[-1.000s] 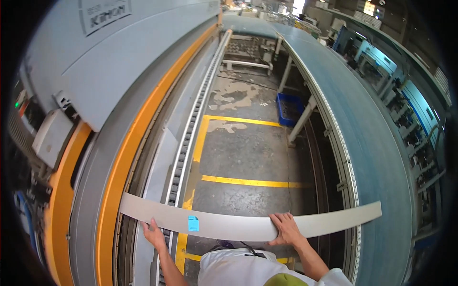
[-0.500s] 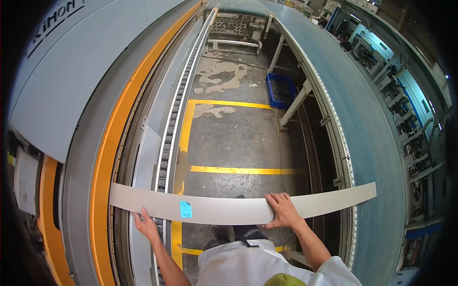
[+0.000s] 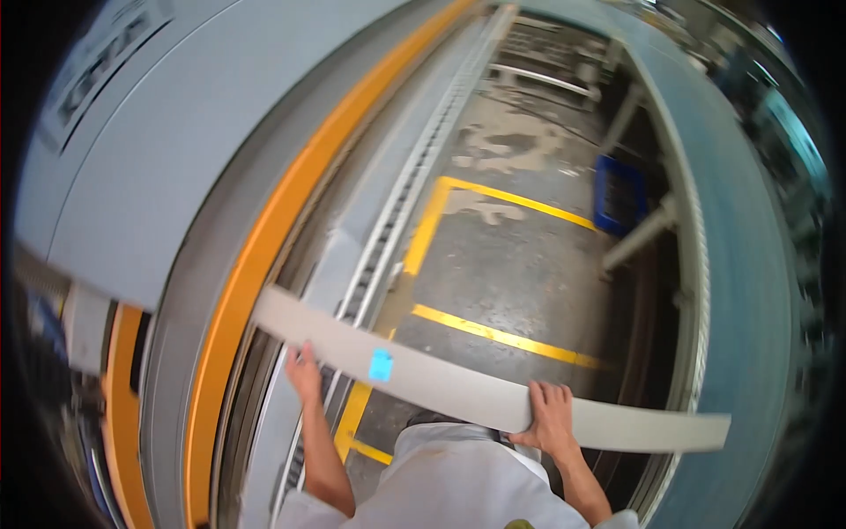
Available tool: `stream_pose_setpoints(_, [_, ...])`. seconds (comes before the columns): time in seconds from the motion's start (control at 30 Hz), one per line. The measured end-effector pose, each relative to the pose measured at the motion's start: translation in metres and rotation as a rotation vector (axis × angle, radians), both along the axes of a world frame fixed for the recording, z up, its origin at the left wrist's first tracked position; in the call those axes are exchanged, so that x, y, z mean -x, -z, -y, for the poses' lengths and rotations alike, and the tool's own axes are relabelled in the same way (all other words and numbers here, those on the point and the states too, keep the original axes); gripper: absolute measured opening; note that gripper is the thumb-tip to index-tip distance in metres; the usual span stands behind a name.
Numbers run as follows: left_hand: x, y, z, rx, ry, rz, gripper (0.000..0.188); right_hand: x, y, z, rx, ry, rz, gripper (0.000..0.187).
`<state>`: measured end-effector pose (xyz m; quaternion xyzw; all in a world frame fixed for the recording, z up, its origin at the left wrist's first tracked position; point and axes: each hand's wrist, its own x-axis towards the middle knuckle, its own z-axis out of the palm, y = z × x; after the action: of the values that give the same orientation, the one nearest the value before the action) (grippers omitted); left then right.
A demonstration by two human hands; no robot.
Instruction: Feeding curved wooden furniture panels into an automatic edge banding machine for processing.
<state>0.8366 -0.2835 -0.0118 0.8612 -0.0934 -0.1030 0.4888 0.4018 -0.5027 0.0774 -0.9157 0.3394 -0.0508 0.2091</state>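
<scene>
Beige panel [image 3: 458,381] w/ blue label [image 3: 381,364] is up in hand, not yet let go, spanning from beside orange rail [image 3: 264,238] to over teal belt [image 3: 749,264], R hand [image 3: 550,419] clasped across its width, L hand [image 3: 305,375] at near edge, fingers partly curled, can't tell if pinching.

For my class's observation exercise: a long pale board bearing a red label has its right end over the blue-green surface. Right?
The label on the board is blue, not red, in the head view; the rest stands.
</scene>
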Motion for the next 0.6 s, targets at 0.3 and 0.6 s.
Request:
stream_pose_setpoints(0.3, [-0.003,0.000,0.089,0.096,-0.135,0.068,0.056,-0.011,0.011,0.061,0.077,0.020,0.011,0.109])
stream_pose_setpoints(0.6, [-0.021,0.010,0.157,-0.005,-0.180,0.135,0.065,-0.026,0.009,0.126,0.040,0.061,-0.019,0.108])
